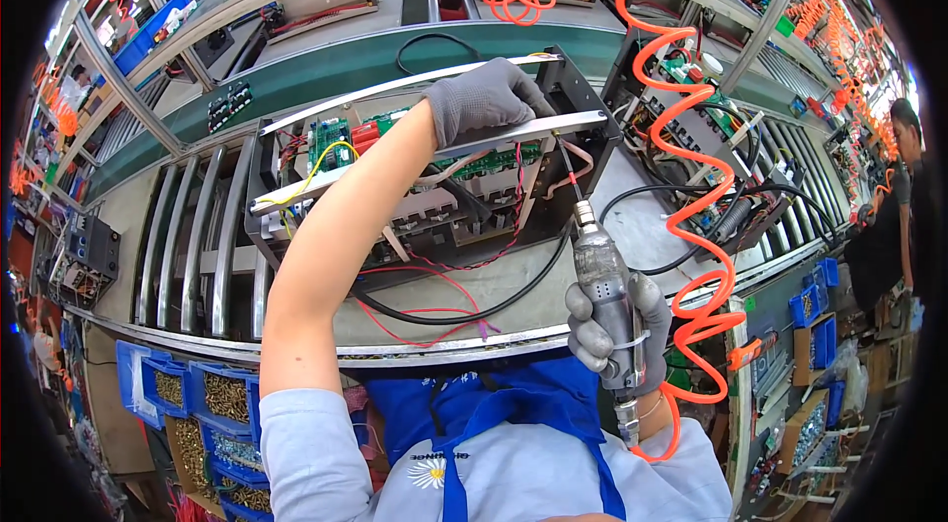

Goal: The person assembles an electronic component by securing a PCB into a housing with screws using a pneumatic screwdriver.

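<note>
Blue parts bins [202, 394] of brass screws sit at lower left. On the steel workbench [513, 290] rests an open black electronics chassis [434, 176], circuit boards and red wires exposed. A grey-gloved left hand [481, 99] presses flat on its upper metal rail [444, 152]. Right of it, the gloved right hand [617, 324] grips a pneumatic screwdriver [604, 300], bit apparently at the rail's end. Assembly looks unfinished: no cover fitted.
</note>
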